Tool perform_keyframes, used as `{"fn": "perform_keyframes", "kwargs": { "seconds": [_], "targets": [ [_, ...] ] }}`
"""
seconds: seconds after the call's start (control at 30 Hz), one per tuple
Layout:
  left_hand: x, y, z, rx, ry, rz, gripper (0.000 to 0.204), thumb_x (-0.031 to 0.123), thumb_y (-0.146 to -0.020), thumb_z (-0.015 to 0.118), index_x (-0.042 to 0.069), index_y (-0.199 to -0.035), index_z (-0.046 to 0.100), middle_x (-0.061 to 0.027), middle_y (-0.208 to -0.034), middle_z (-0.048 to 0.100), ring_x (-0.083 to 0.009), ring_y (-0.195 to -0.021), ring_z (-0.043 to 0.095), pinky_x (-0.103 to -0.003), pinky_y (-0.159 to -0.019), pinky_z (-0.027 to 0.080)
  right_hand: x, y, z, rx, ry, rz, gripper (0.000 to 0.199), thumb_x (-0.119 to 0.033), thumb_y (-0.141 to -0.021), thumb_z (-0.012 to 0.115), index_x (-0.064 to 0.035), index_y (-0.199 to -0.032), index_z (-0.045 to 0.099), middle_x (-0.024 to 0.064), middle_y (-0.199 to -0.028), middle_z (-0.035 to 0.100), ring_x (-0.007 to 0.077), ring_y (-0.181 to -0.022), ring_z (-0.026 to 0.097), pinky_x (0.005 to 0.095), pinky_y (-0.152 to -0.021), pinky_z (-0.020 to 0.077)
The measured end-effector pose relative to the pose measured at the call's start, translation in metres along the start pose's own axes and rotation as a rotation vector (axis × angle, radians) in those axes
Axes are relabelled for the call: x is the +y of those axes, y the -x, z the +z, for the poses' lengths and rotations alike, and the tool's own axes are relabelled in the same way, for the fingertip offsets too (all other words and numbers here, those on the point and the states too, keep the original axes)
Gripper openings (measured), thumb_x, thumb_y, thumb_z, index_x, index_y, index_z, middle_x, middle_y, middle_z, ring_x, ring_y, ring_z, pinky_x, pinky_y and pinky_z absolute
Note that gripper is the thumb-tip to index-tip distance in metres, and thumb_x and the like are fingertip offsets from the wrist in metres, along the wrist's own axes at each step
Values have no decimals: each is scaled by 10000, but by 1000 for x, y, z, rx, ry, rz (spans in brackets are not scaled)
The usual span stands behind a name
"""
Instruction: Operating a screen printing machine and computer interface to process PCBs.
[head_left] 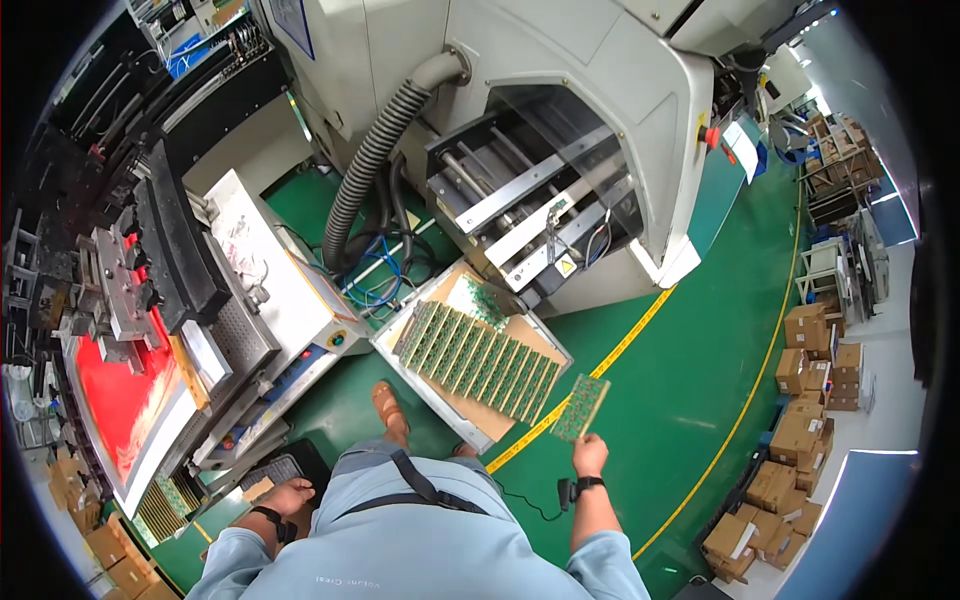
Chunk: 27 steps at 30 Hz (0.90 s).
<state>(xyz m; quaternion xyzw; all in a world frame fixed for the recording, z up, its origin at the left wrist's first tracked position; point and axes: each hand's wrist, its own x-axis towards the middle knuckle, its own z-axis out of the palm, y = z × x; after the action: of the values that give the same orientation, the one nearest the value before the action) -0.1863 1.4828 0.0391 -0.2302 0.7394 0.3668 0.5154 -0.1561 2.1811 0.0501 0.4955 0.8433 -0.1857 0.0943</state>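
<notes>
My right hand (590,456) grips a green circuit board panel (581,407) by its lower edge, holding it up over the floor to the right of a tray. A row of similar circuit board panels (480,360) stands side by side, tilted, across that pale tray (483,432). At my left side, my left hand (292,495) is loosely closed beside a dark crate (318,455), with nothing visible in its fingers. More circuit board panels (165,510) stand at the lower left, partly hidden under a machine.
A grey machine (620,80) with a clear cover stands ahead, a ribbed hose (365,165) hanging from it. Another machine with a red surface (120,390) stands left. Yellow tape (640,340) crosses the green floor. Cardboard boxes (775,487) line the right side.
</notes>
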Motion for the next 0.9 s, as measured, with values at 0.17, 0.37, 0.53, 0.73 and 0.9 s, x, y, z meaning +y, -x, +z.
{"fn": "perform_keyframes", "kwargs": {
  "seconds": [0.17,0.37,0.53,0.73,0.9],
  "targets": [
    [28,-16,-4,-25,-64,65,324,246,-897,682,36,-1141,643,-83,-1034,690,-182,-953,631,-305,-858,496,6,23,-37,-62,-690,68,159,-159,-924,595,-20,-854,625,61,-699,621,165,-580,568,300,-560,481],
    [-11,-61,-30,-50,-38,159,294,231,-885,700,29,-1090,647,-67,-960,692,-160,-867,635,-294,-789,510,-181,75,-86,-374,-1260,-111,102,-107,-972,539,-26,-929,583,22,-780,576,108,-642,515,247,-596,451],
    [9,-37,-55,-61,80,120,263,205,-889,691,29,-1081,649,-56,-924,689,-136,-790,622,-282,-726,509,-291,68,-56,-581,-1369,-185,97,-127,-974,560,-34,-960,584,19,-795,592,103,-658,533,243,-621,471],
    [13,25,-84,39,-126,124,193,179,-904,664,31,-1029,662,-51,-883,684,-132,-729,610,-282,-687,509,-356,56,-11,-551,-1355,-195,101,-148,-979,556,-60,-934,579,1,-788,608,86,-645,551,234,-618,488],
    [-9,35,-85,77,-50,146,145,166,-902,657,40,-970,676,-47,-855,684,-134,-726,613,-279,-689,509,-366,50,14,-546,-1337,-172,115,-164,-982,548,-72,-920,577,1,-791,616,85,-646,563,237,-600,490]
  ]
}}
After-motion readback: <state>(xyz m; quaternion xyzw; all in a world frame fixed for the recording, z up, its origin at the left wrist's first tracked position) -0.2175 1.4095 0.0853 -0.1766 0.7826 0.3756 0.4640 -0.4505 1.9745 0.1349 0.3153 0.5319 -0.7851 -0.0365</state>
